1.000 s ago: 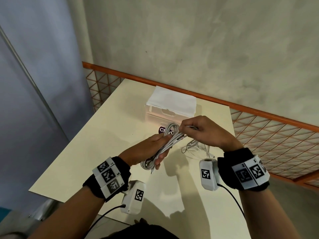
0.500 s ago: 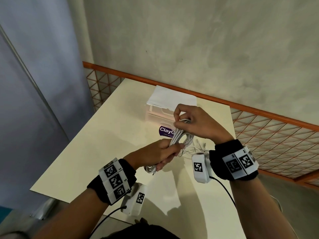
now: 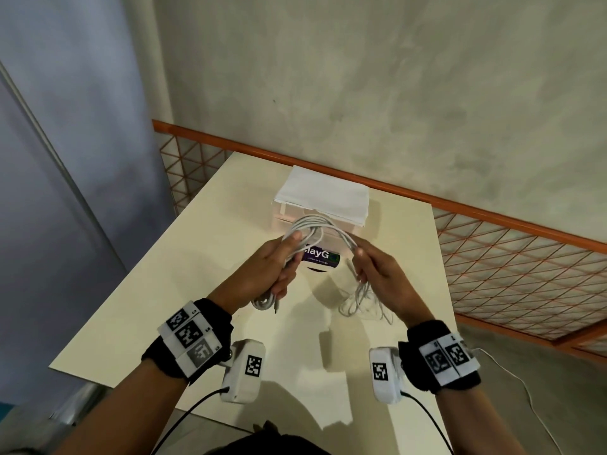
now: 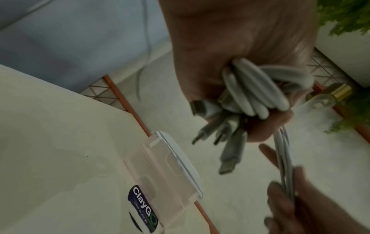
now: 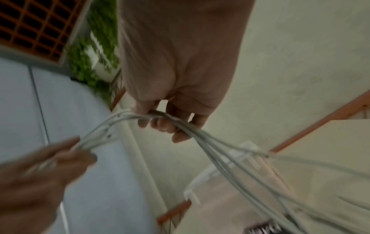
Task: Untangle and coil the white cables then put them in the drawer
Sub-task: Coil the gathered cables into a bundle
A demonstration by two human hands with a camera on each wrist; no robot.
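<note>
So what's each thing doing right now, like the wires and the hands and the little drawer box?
white cables: bunched in loops, arching between both hands, loose ends hanging to the table.
left hand: grips the coiled bundle, plugs sticking out below.
right hand: pinches several strands.
drawer box: standing on the table, both drawers look shut.
table: holds the box.

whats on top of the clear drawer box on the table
A flat white sheet or lid covers the top of the clear drawer box. The white cables, gripped by the left hand and right hand, hide part of its front; its contents cannot be seen.
</note>
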